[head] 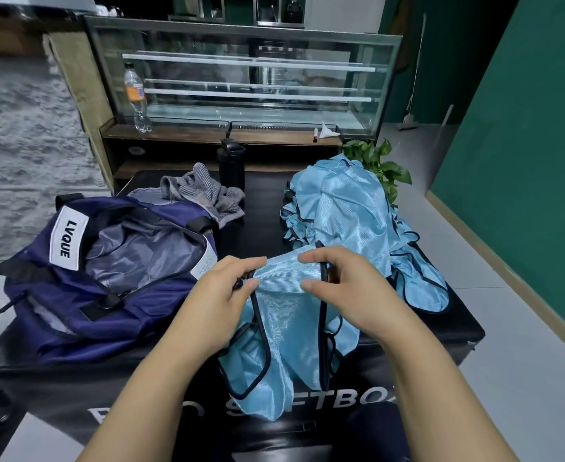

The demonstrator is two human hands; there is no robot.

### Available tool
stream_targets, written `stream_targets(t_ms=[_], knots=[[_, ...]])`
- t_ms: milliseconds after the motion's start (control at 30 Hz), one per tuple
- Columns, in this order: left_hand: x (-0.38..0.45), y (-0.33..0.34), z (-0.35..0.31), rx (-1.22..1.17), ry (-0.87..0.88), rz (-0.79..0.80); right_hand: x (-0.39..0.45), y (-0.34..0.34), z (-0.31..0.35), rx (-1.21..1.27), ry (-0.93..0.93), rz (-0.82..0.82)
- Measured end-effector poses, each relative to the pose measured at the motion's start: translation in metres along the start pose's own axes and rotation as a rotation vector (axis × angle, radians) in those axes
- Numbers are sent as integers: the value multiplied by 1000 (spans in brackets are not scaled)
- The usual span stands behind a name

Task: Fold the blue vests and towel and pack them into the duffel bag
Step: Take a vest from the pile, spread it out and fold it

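Note:
A light-blue vest [284, 328] with dark piping hangs over the front edge of the black box. My left hand [224, 295] pinches its left trimmed edge near the top. My right hand [344, 288] pinches the right trimmed edge, thumb on the cloth. A heap of more blue vests [348, 208] lies at the back right. The navy duffel bag [107, 275] sits open on the left, its grey lining showing. A grey striped towel [204, 191] lies crumpled behind the bag.
Everything rests on a black softbox case [441, 328]. A black bottle [231, 165] stands behind the towel. A green plant [381, 161] sits behind the vest heap. A glass display case [247, 78] and a plastic bottle [136, 98] stand further back.

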State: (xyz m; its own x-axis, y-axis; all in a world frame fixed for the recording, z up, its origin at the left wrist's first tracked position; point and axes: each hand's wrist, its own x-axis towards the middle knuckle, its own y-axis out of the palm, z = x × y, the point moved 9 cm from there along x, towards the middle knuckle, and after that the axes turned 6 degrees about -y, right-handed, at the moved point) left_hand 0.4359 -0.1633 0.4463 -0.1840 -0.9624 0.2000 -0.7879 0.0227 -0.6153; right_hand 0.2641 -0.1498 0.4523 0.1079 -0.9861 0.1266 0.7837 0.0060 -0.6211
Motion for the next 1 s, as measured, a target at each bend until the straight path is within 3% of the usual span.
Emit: stream_targets(t_ms=[200, 400, 567, 733, 1000], knots=[[-4, -2, -6, 78, 17, 56, -4, -9, 13, -143, -86, -21], [-17, -16, -10, -142, -85, 21, -20, -28, 31, 20, -163, -197], [-38, -36, -37, -102, 35, -28, -40, -42, 40, 139, -144, -317], [-59, -47, -56, -183, 105, -61, -61, -27, 64, 255, -131, -238], [-94, -61, -87, -291, 214, -140, -93, 14, 100, 182, -211, -38]])
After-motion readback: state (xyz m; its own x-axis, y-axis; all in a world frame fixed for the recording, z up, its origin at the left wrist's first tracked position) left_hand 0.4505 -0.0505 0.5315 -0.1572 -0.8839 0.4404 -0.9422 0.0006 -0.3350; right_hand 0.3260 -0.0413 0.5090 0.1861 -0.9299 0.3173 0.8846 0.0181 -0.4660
